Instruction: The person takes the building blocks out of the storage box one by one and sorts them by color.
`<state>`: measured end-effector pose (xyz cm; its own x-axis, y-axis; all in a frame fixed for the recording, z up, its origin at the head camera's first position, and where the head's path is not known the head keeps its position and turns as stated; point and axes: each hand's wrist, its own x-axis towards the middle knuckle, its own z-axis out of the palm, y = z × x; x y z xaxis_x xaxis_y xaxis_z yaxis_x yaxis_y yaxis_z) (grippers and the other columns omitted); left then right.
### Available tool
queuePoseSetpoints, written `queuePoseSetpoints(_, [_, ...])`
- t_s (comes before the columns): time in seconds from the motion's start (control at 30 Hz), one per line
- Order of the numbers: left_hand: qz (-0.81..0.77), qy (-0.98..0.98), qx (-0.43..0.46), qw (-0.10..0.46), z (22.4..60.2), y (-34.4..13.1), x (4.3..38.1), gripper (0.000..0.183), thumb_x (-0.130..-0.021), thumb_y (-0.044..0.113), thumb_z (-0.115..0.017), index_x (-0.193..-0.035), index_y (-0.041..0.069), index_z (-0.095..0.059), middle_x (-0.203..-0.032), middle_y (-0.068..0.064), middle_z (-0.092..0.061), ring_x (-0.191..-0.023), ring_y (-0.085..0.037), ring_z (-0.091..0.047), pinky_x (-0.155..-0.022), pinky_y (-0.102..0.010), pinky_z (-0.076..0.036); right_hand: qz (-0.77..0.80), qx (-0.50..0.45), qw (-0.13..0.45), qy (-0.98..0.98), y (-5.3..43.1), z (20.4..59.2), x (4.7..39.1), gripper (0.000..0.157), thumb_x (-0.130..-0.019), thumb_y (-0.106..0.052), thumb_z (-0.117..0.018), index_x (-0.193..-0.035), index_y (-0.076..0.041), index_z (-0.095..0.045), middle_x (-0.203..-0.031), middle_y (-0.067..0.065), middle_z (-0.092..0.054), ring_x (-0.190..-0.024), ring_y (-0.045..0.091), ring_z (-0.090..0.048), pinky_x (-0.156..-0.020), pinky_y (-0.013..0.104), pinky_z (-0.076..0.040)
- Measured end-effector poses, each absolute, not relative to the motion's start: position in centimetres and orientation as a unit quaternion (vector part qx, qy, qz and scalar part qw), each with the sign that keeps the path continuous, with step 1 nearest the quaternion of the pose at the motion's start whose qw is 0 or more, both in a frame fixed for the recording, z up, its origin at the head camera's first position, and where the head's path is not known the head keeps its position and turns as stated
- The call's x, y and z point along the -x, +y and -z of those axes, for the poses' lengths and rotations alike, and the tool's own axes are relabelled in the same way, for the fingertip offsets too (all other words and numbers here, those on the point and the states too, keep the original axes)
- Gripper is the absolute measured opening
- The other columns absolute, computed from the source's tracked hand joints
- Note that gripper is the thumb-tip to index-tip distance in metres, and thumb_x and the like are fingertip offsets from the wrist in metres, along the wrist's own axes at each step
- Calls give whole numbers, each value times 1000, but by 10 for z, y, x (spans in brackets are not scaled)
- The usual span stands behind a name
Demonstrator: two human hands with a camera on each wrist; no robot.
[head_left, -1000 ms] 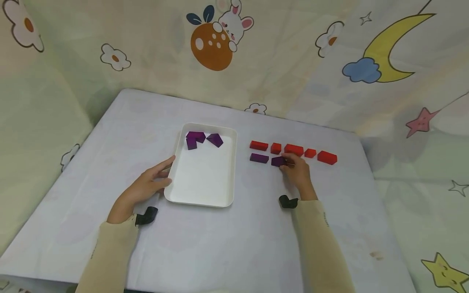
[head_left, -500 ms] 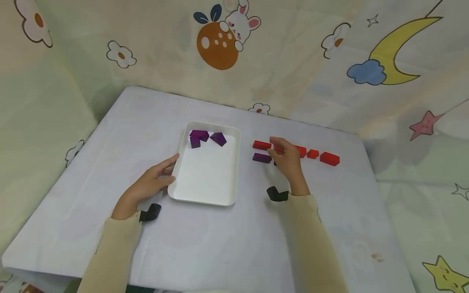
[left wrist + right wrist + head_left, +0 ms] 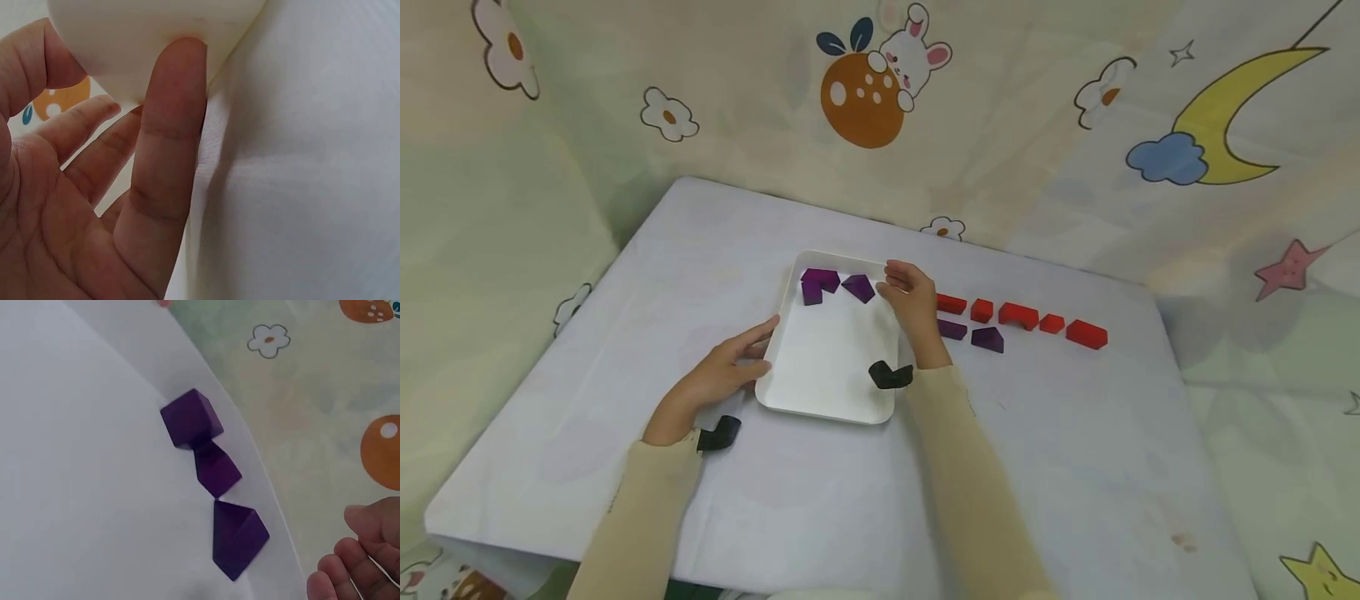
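Against the left outer wall of the white tray (image 3: 827,375) rest the thumb and index finger of my left hand (image 3: 718,375); in the left wrist view the thumb (image 3: 172,112) presses flat on that wall. My right hand (image 3: 916,312) is at the tray's upper right rim, fingers loosely bent with nothing between them. Purple blocks sit at the tray's far end: a cube (image 3: 190,419), an angular piece (image 3: 219,472) touching it, and a wedge-shaped block (image 3: 240,540). On the table to the right lie a purple bar (image 3: 952,330) and a purple wedge block (image 3: 987,339).
Behind the two purple pieces runs a row of several red blocks, among them a cube (image 3: 982,311), an arch (image 3: 1018,315) and a larger block (image 3: 1086,334). The white-covered table (image 3: 820,492) ends at a printed cloth wall (image 3: 737,108).
My right hand has let go of the purple wedge block and moved left, over the blocks, to the tray's right rim. The left hand keeps its place on the tray.
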<state>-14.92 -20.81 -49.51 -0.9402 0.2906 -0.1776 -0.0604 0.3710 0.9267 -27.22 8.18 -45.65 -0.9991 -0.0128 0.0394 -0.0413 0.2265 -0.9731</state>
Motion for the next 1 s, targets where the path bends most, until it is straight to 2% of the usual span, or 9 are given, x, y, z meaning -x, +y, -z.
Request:
queuePoseSetpoints(0.17, [-558, 812, -72, 159, 497, -205, 152, 77, -106, 3, -60, -173, 9, -23, -152, -39, -51, -110, -35, -68, -78, -32, -58, -611, 14, 4, -792, 60, 470, 279, 44, -98, 3, -75, -141, 3, -66, -141, 19, -69, -133, 32, -64, -113, 35, -50])
queuePoseSetpoints(0.4, [-555, 813, -71, 162, 498, -203, 153, 77, -106, 3, -60, -173, 11, -24, -148, -39, -55, -98, -30, -68, -78, -33, -57, -568, 48, -2, -822, 47, 482, 289, 50, -97, 3, -77, -145, 2, -62, -145, 18, -65, -142, 32, -58, -119, 35, -44])
queuePoseSetpoints(0.53, [-552, 816, -68, 159, 497, -203, 152, 77, -106, 4, -60, -173, 12, -25, -150, -37, -54, -101, -30, -67, -79, -33, -56, -524, 49, 3, -850, 42, 486, 294, 50, -95, 3, -79, -142, 3, -63, -142, 19, -67, -137, 32, -62, -117, 37, -46])
queuePoseSetpoints(0.7, [-560, 811, -70, 154, 499, -204, 152, 77, -105, 2, -60, -173, 10, -25, -151, -36, -54, -98, -29, -66, -75, -31, -56, -489, 55, 10, -870, 38, 488, 295, 40, -93, 2, -78, -133, 3, -70, -129, 19, -73, -125, 33, -66, -111, 41, -50])
queuePoseSetpoints(0.8, [-561, 810, -68, 154, 499, -205, 151, 77, -104, 3, -60, -173, 11, -25, -148, -37, -56, -97, -28, -67, -76, -31, -56, -499, 54, 8, -865, 38, 486, 292, 37, -94, 1, -80, -129, 2, -72, -127, 19, -74, -123, 32, -68, -109, 40, -52])
queuePoseSetpoints(1.0, [-547, 820, -65, 155, 496, -208, 150, 76, -106, 5, -60, -173, 12, -25, -147, -37, -56, -104, -32, -68, -81, -35, -55, -569, 34, -21, -822, 44, 474, 275, 39, -93, 0, -84, -131, 0, -75, -129, 17, -74, -122, 29, -70, -105, 35, -55])
